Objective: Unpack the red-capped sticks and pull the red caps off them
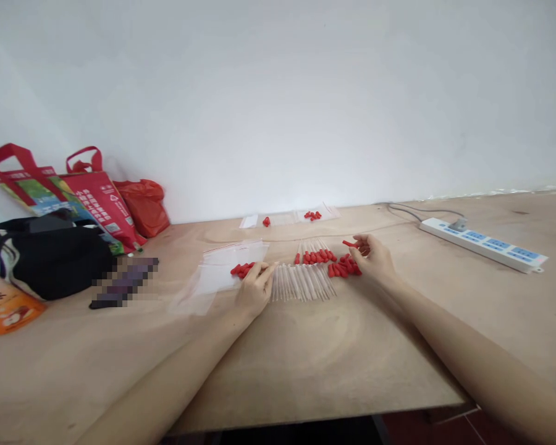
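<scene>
My right hand (373, 256) pinches a red rubber bulb (349, 243) just above a small pile of red bulbs (343, 267). On the left, the fingers of my left hand (256, 290) are closed at the upper end of the leftmost thin glass dropper tube, partly hidden by the fingertips. A row of clear glass dropper tubes (303, 282) lies side by side between my hands. Behind it, several droppers wear red bulbs (319, 256), their tips pointing away. More red bulbs (241, 270) lie on a clear plastic bag (206, 278) beside my left hand.
Near the wall lie flat clear bags (282, 219) with a few red bulbs (312, 216). A white power strip (484, 244) is at right. At left stand a black bag (55, 256), a red shopping bag (104, 207) and a red plastic bag (144, 207). The wooden table (324, 371) ends in front.
</scene>
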The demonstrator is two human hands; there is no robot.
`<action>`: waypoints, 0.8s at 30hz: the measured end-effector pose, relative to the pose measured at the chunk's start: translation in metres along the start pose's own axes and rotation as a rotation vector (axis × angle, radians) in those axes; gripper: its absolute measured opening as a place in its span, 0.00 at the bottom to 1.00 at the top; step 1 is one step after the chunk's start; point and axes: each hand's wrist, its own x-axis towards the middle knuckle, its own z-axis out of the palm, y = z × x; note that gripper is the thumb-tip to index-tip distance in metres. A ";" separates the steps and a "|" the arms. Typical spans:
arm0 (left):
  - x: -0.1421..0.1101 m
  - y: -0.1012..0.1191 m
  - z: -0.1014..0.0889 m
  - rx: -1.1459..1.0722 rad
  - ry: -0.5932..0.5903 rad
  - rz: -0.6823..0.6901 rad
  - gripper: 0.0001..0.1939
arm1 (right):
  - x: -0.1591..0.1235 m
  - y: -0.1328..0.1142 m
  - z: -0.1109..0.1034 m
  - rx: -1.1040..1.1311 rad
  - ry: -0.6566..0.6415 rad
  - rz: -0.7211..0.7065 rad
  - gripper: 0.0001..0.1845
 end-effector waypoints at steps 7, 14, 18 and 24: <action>0.003 0.004 0.000 -0.073 -0.042 0.031 0.14 | 0.007 0.012 -0.007 -0.129 -0.132 0.167 0.14; 0.002 0.011 -0.006 -0.140 -0.164 0.072 0.15 | 0.002 0.001 -0.004 -0.257 -0.175 0.081 0.15; 0.002 0.013 -0.011 -0.161 -0.186 0.065 0.19 | -0.001 -0.008 -0.003 -0.311 -0.227 -0.010 0.14; 0.005 0.014 -0.020 -0.157 -0.228 0.063 0.15 | -0.003 -0.013 -0.005 -0.357 -0.215 -0.041 0.17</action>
